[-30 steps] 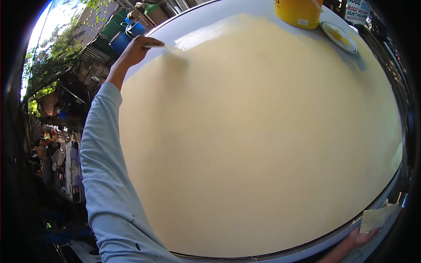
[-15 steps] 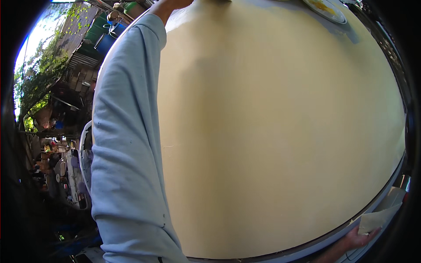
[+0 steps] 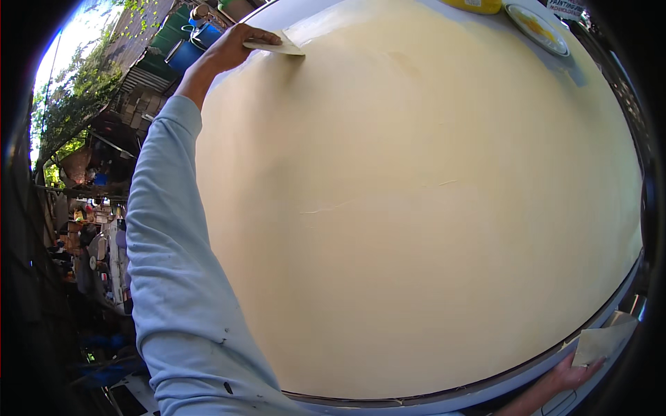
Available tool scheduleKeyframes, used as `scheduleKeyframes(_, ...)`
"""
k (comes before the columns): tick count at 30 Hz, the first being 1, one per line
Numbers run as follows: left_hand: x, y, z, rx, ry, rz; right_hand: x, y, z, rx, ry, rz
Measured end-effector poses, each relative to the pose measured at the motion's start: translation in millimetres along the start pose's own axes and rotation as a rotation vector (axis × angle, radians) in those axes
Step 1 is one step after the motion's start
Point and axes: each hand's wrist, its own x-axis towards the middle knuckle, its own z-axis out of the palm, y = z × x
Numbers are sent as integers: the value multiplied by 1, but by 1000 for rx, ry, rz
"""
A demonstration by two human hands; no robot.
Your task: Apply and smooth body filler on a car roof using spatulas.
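Observation:
Stretched toward the far left, my left hand [image 3: 229,50] is closed on a pale flat spreader [image 3: 286,46], whose edge meets or nearly meets the cream-coated panel [image 3: 388,229]. The panel is broad and gently curved, like a car roof, with a few thin ridges in its coating. A bare grey-blue band shows along its far edge. At the lower right, beyond the panel's near rim, my right hand [image 3: 572,374] grips a second cream-coloured flat spreader [image 3: 602,343]; part of that hand is behind it.
A round white lid [image 3: 538,29] smeared with yellow lies at the panel's far right, beside a yellow container [image 3: 473,5] cut off by the frame. Left of the panel are blue drums [image 3: 184,55], cluttered shelves and greenery. A dark trim strip [image 3: 444,399] edges the near side.
My left hand and its spreader have come more fully into view at the far left. The view has shifted, showing more of the far edge and the yellow container. My right hand keeps its hold.

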Motion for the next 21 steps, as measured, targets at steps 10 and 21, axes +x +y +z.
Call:
scheduleKeyframes(10, -82, 13, -21, 83, -49, -312, 21, 38, -29, -131, -142, -128)
scheduleKeyframes(21, -318, 436, 11, -1158, 1155, -310, -17, 43, -3, -493, -440, -520)
